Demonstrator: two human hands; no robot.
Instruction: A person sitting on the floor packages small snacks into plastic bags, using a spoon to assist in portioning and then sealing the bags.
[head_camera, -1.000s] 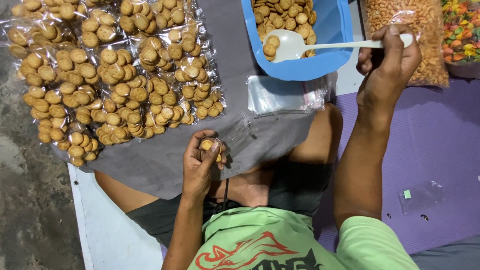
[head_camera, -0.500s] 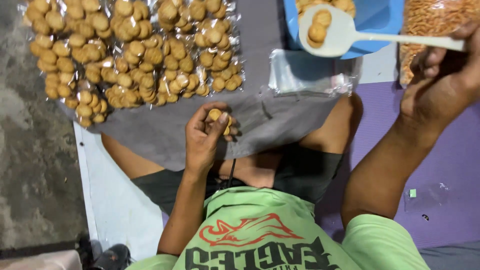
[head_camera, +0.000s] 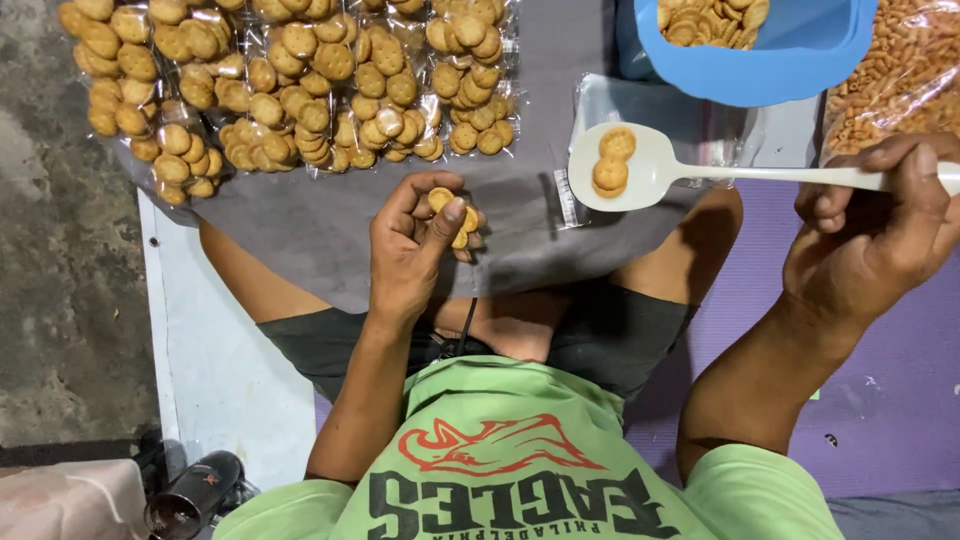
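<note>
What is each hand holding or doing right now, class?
Left hand: closed on small round golden biscuits.
Right hand: closed on the long-handled white plastic spoon, which carries two biscuits.

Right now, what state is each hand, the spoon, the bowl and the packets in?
left hand: fingers pinched shut on a small bag of biscuits
right hand: closed on the white spoon handle
white spoon: held level, two biscuits in it
blue bowl: holds loose biscuits
filled packets: lying in rows on the grey cloth
empty clear bags: flat beside the bowl
</note>
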